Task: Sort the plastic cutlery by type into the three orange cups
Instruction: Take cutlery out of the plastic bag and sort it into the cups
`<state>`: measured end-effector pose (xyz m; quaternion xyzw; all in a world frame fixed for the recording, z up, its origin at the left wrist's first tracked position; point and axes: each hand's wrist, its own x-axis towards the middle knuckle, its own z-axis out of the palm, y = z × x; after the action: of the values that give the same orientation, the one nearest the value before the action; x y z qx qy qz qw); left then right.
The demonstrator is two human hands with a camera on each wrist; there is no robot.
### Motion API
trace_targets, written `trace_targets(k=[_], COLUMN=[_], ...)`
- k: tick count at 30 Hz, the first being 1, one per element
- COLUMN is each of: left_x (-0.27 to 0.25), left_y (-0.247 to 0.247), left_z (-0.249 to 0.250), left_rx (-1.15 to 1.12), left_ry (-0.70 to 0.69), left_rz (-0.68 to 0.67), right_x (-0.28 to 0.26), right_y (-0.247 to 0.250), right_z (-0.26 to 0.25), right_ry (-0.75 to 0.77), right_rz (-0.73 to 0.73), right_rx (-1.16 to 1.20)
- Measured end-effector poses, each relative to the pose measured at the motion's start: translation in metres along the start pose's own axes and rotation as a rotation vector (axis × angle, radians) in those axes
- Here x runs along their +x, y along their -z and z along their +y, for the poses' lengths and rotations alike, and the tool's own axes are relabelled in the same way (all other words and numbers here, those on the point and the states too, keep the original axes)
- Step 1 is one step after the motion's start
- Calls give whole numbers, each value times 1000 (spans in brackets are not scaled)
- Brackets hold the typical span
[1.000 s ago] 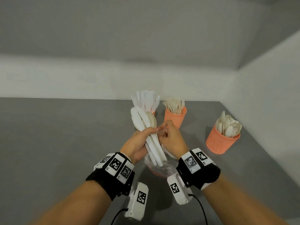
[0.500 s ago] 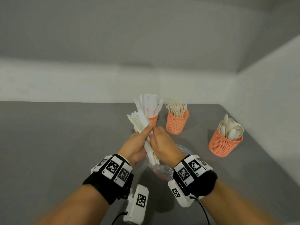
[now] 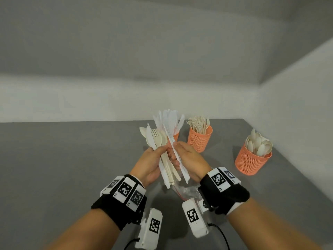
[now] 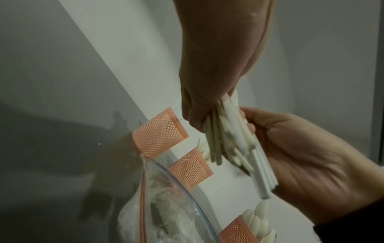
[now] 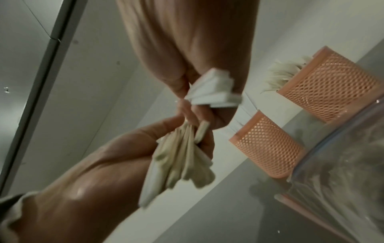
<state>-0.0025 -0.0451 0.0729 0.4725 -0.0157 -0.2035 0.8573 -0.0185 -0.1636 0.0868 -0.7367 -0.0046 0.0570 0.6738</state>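
On the grey tabletop [image 3: 54, 168] at frame centre, the left hand [image 3: 149, 164] grips a mixed bundle of cream plastic cutlery [image 3: 156, 141]. The right hand [image 3: 189, 159] pinches white plastic knives [image 3: 177, 157]; three orange mesh cups [image 3: 199, 140] stand upper right

Matt cream plastic cutlery [image 3: 163, 150] is showing against perforated orange plastic mesh cups [image 3: 198, 139] (grey table [image 3: 63, 168] looking smooth).

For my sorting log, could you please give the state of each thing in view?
Left hand: grips mixed cream cutlery bundle.
Right hand: pinches white plastic knives.
Far orange mesh cup: holds knives.
Middle orange mesh cup: holds forks.
Right orange mesh cup: holds spoons.
Clear zip bag: open on the grey table.
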Motion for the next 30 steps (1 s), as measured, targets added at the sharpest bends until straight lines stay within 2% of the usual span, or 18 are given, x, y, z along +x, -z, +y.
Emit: trace_targets(k=[2, 5, 9, 14, 17, 19, 22, 24, 27, 28, 30], left_x=[1, 7, 13, 17, 23, 27, 33, 36, 40, 42, 45], left_y=[4, 14, 19, 12, 16, 19, 21, 21, 21, 20, 17], left_z=[0, 1, 9, 20, 22, 24, 25, 26, 24, 24, 22], left_rx=[19, 42, 79, 145, 115, 76, 44, 67, 99, 121, 189], left_ry=[8, 23, -5, -15, 30, 50, 46, 44, 16, -4, -48], left_rz=[51, 115, 93, 57, 17, 41, 55, 43, 58, 71, 93], right_x=[2, 16, 48, 90, 118, 132, 143, 145, 144, 140, 125], right_y=[4, 23, 45, 34, 23, 21, 21, 23, 26, 26, 26], right_z=[-5, -19, -37, -44, -31, -16, 8, 13, 0, -8, -23], right_ry=[-21, 7, 170, 358, 331, 255, 121, 102, 172, 228, 450], right_rz=[-4, 62, 223, 317, 295, 243, 78, 7, 24, 70, 221], right_rx=[44, -66, -158, -100, -106, -186, -463, -561, -547, -547, -543])
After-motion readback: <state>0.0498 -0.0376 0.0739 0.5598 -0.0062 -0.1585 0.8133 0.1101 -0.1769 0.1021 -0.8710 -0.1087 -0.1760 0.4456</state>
